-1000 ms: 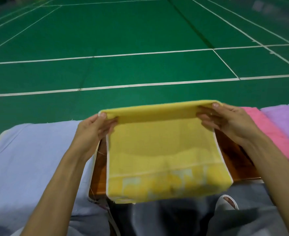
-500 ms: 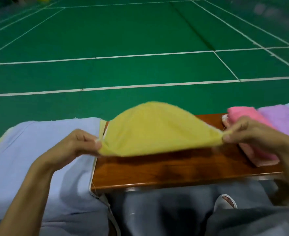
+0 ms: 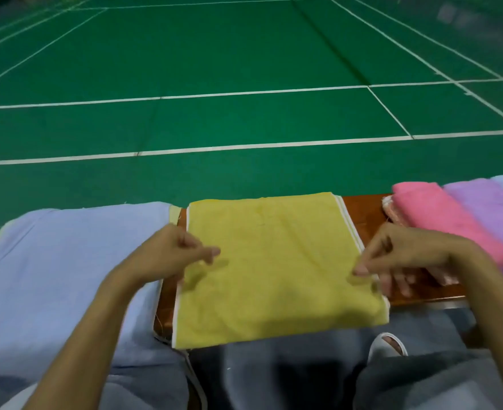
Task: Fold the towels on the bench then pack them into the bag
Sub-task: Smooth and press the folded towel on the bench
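A square-folded yellow terry towel with white-bound edges (image 3: 277, 267) is seen from above, laid flat across a glossy brown wooden bench (image 3: 362, 220). Its near edge hangs slightly past the bench's front, and its layered edges show along the right side.

The left hand (image 3: 173, 255) is held just over the towel's left edge with fingers loosely curled. Nothing is gripped, and a shadow is cast on the cloth beneath it. The right hand (image 3: 401, 255) is set at the towel's right edge, thumb tip touching the cloth. Because of blur, it cannot be told whether the edge is pinched or only touched.

A folded pink towel (image 3: 439, 220) lies near on the right, with a lilac towel (image 3: 487, 214) touching its far side. A broad pale blue fabric (image 3: 66, 261) is spread to the left of the bench. Whether this is the bag cannot be told. A green court floor with white lines (image 3: 244, 69) fills the background.

The fold in hand appears to be only part done. It would be done best if the cloth were first smoothed outward from the middle, so that no air is trapped. The two corners of one side should then be taken up together and brought square onto the opposite side, white bindings matched, and the crease pressed flat. The overhanging edge should be watched, since the towel may be dragged off the bench.
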Motion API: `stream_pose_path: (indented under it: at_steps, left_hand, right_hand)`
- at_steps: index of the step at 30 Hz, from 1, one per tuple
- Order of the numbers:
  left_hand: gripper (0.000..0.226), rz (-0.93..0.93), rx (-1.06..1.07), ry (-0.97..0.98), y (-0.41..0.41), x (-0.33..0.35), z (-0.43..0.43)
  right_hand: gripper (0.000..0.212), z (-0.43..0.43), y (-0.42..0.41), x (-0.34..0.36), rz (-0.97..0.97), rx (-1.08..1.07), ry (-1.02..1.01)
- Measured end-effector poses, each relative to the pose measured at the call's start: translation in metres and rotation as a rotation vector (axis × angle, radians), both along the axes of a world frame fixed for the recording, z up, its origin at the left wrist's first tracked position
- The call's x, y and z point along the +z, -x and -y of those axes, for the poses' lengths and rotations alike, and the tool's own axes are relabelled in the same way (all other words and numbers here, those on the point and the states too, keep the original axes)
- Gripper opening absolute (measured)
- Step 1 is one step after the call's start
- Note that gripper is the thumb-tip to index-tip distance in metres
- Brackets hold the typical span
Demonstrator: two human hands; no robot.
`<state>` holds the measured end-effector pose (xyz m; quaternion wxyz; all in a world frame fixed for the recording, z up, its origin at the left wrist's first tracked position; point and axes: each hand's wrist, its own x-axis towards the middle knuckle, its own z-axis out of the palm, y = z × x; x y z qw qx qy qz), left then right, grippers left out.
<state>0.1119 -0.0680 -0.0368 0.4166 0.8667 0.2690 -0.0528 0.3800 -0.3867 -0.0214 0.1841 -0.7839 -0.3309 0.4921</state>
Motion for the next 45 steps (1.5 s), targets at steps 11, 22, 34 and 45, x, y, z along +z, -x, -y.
stream_pose_path:
  at_steps: [11, 22, 34, 45]
  left_hand:
    - [0.066, 0.171, -0.239, -0.589, -0.054, -0.087, 0.080]
    - [0.082, -0.031, -0.016, -0.666, -0.016, -0.106, 0.032]
    - [0.082, 0.046, 0.132, -0.543, -0.011, -0.090, 0.036]
    - [0.067, -0.021, 0.452, -0.319, -0.024, -0.059, 0.028]
  right_hand:
    - [0.068, -0.082, 0.075, -0.098, 0.897, 0.214, -0.332]
    - [0.076, -0.047, 0.033, -0.112, 0.964, 0.068, -0.090]
    - [0.069, -0.041, 0.027, -0.104, 0.933, -0.052, -0.063]
    - [0.047, -0.052, 0.035, -0.062, 0.940, -0.471, 0.043]
